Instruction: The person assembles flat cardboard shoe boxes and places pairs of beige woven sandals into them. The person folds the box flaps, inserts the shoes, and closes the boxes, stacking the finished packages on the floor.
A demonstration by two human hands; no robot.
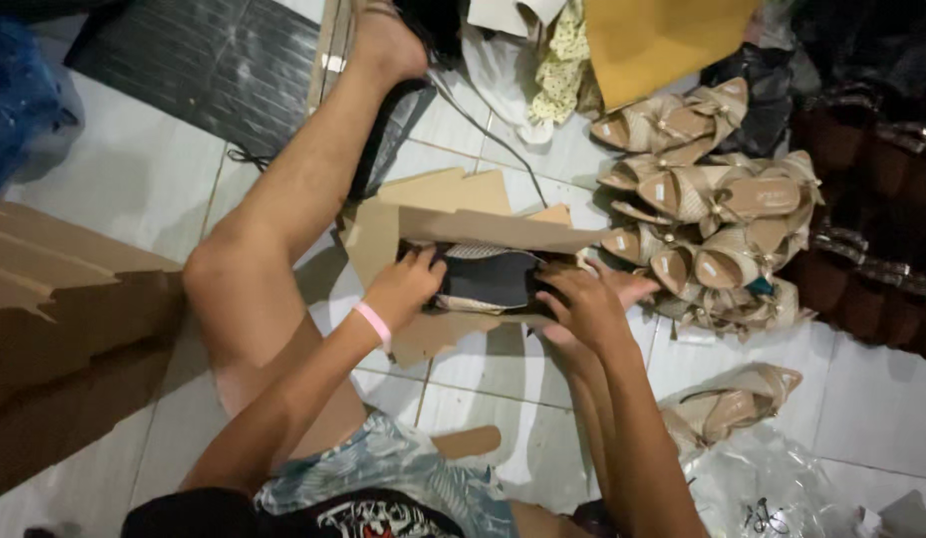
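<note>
Head view: your left hand [403,284] and right hand [582,304] pinch the dark insert [488,279] in the cardboard box [453,224] with their fingers; seating it flat seems next.

brown cardboard box [453,224], beige sandals [717,214], pink wristband [374,324]

Pale tiled floor [881,408] (glossy), dark ribbed mat [214,60] beyond.
</note>
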